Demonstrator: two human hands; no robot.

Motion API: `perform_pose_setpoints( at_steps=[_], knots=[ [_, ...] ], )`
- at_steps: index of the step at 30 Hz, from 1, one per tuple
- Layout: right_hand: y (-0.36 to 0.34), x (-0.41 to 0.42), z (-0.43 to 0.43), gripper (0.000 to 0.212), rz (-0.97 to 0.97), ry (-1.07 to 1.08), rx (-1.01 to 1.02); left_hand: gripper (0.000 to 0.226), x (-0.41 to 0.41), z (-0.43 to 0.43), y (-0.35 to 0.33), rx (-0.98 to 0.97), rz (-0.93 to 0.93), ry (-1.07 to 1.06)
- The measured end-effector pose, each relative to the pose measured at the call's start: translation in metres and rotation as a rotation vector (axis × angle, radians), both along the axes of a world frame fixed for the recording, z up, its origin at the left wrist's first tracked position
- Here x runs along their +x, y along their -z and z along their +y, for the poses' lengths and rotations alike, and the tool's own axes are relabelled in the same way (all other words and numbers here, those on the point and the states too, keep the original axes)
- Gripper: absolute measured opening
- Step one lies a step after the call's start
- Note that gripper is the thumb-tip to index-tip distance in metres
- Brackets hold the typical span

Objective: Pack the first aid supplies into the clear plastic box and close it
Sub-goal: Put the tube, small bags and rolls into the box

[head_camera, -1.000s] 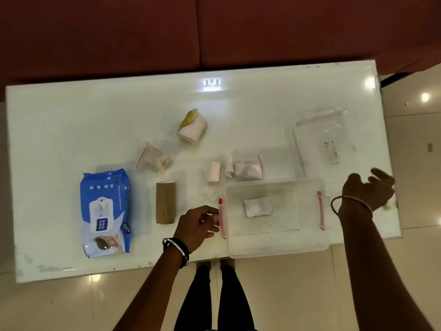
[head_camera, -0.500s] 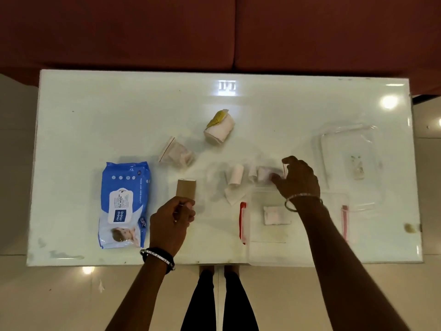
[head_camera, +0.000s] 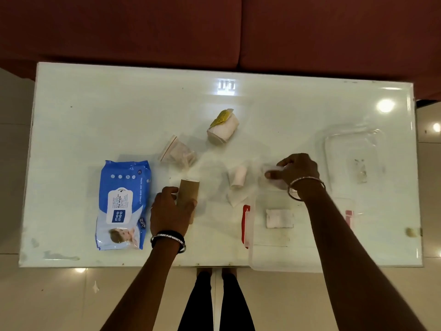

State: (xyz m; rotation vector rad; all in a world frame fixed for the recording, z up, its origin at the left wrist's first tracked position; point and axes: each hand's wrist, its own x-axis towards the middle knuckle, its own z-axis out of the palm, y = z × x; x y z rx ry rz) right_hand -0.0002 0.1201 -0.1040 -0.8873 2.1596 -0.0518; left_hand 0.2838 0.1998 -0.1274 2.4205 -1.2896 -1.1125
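- Box (head_camera: 274, 261) and supplies lie on a wide, white, shiny surface (head_camera: 119, 103). A dark red sofa (head_camera: 143, 32) is behind it, and pale floor tiles (head_camera: 47, 295) are below.
- The box sits open at the near right edge. It looks light, stiff and smooth, so it may slide. I would hold its two short sides, by the red clips (head_camera: 245, 225).
- Lid (head_camera: 346, 144): clear and flat, at the far right, apart from the box.
- Wipes pack (head_camera: 124, 204): blue, soft and squashy, at the near left.
- Left hand (head_camera: 169, 211): its grip is curled round the brown roll (head_camera: 188, 189), which lies flat.
- Right hand (head_camera: 296, 170): its grip pinches a small packet (head_camera: 272, 167) just behind the box. The packet is blurry.
- Tagged roll (head_camera: 223, 129), bag (head_camera: 177, 151) and white roll (head_camera: 238, 177) lie in the middle, with no hand on them. They look light and soft.
- White pad (head_camera: 279, 218): the one thing inside the box.
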Motion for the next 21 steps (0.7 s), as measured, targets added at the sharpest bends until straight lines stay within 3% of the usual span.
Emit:
perform_pose_setpoints(
  at_steps=[4, 6, 11, 16, 21],
  knots=[
    [-0.034, -0.001, 0.032, 0.041, 0.076, 0.135, -0.510, 0.054, -0.005, 0.001, 0.009, 0.063, -0.024, 0.033],
    [-0.050, -0.002, 0.054, 0.041, 0.003, 0.246, -0.615, 0.048, -0.009, 0.002, 0.010, 0.074, -0.044, 0.061],
    [-0.073, -0.007, 0.112, 0.058, -0.293, 0.406, -0.671, 0.042, -0.016, 0.006, -0.005, 0.054, 0.083, 0.017],
    [-0.066, -0.015, 0.147, 0.063, -0.473, 0.414, -0.535, 0.031, -0.032, 0.016, -0.047, 0.094, 0.490, -0.063],
    [-0.055, -0.012, 0.151, 0.060, -0.331, 0.445, -0.490, 0.039, -0.057, 0.024, -0.077, 0.122, 0.826, -0.032]
  ],
)
